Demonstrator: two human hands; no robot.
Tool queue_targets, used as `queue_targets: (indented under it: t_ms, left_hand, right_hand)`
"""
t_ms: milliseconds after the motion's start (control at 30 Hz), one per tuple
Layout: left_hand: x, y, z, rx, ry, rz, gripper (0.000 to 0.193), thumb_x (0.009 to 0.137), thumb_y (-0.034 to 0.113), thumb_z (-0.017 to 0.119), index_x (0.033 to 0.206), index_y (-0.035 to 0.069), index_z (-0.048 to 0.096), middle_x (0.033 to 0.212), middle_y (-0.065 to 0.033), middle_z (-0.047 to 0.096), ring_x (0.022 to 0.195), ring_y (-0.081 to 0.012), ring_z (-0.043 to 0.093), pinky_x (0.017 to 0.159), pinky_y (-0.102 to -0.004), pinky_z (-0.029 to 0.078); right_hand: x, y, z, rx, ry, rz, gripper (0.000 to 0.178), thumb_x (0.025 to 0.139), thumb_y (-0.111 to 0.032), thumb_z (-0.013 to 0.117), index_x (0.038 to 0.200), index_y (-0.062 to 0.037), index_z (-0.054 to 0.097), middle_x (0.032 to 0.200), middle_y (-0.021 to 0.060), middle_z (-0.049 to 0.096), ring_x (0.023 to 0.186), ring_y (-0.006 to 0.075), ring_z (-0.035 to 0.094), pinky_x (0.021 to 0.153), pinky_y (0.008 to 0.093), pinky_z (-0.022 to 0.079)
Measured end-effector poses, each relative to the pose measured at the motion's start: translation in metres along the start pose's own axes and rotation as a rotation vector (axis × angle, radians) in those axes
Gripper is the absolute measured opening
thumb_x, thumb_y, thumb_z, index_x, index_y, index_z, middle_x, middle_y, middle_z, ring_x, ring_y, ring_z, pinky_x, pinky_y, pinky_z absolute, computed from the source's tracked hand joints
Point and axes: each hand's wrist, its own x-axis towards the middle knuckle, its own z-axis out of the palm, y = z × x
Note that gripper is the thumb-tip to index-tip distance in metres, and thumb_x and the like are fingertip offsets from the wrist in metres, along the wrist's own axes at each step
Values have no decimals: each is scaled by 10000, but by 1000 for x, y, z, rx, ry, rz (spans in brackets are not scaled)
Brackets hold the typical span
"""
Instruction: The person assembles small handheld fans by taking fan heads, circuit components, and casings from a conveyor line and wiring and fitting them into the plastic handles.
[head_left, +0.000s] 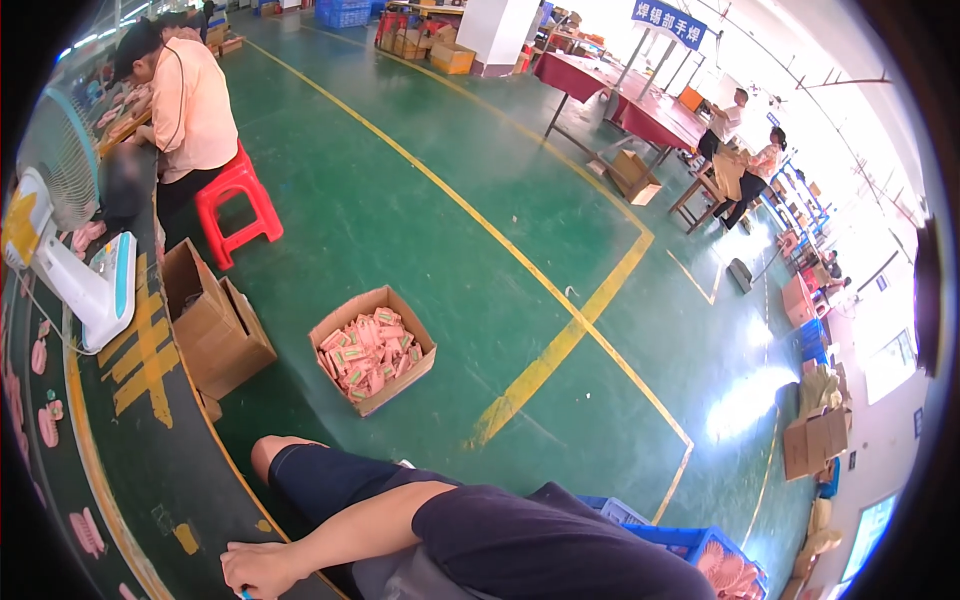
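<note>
My right hand (262, 568) rests at the edge of the dark workbench (160, 440), at the lower left. Its fingers are curled closed around something. Only a small blue-teal bit (245, 594) shows beneath them, cut off by the picture's lower edge, so its kind cannot be made out. My left hand is out of the picture. Beyond the bench's inner rim, several ridged pink plastic pieces (87, 533) lie on a dark strip, apart from my hand.
A white and teal fan (95, 290) stands on the bench. On the green floor sits a carton (402, 388) of pink parts, near open cardboard boxes (215, 335). A co-worker (195, 100) sits on a red stool (240, 200). Behind me is a blue crate (685, 540) with pink parts.
</note>
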Motion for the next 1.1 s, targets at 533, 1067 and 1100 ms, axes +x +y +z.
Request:
queue_targets:
  t_ms: [533, 1067, 1100]
  left_hand:
    - [-38, 96, 2, -562, 5, -66, 343, 1000, 192, 564, 1167, -102, 618, 1012, -120, 686, 868, -163, 624, 766, -294, 520]
    - [-43, 147, -18, -659, -182, 145, 147, 851, -5, 677, 996, -13, 658, 791, -96, 608, 673, -198, 592, 585, -300, 463]
    - [-42, 144, -19, -656, -183, 137, 147, 851, -5, 677, 996, -13, 658, 791, -96, 608, 673, -198, 592, 585, -300, 463]
  right_hand:
    - [9, -71, -58, 511, 268, 419, 102, 808, -72, 653, 830, 16, 606, 728, 126, 635, 717, 246, 640, 643, 350, 477]
    - [-1, -112, -103, 260, 147, 316, 204, 693, 61, 713, 859, -30, 638, 805, 71, 643, 765, 213, 606, 765, 324, 410]
    - [1, -111, -100, 266, 144, 318, 204, 693, 61, 713, 859, -30, 638, 805, 71, 643, 765, 213, 606, 765, 324, 410]
